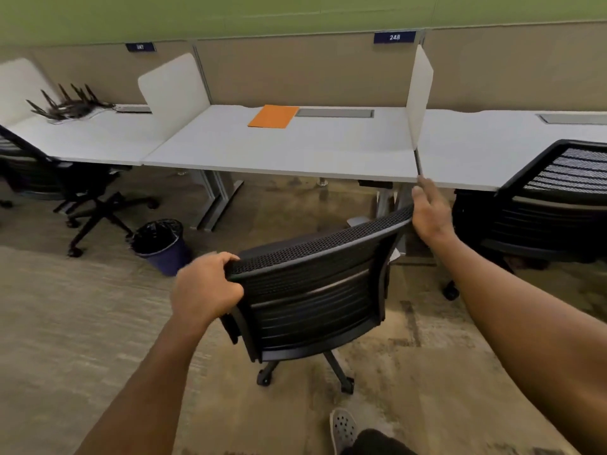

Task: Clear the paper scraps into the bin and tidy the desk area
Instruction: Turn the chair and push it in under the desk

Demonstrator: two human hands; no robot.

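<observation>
Gripping 1 chair (312,290) of 3, left hand (207,287) and right hand (430,215) curl round its backrest; 1 bin (161,244) nearby.

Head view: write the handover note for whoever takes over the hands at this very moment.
Left hand: grips the top left corner of the black mesh-backed office chair.
Right hand: at the chair's top right corner; grip unclear.
Things: the dark blue bin with black liner stands on the floor left of the chair. The orange flat folder lies on the white desk.
Done: no scraps show on the desk top.
Left: probably push the chair in under the desk. Check the white bits beyond the chair back, which may be scraps.
</observation>
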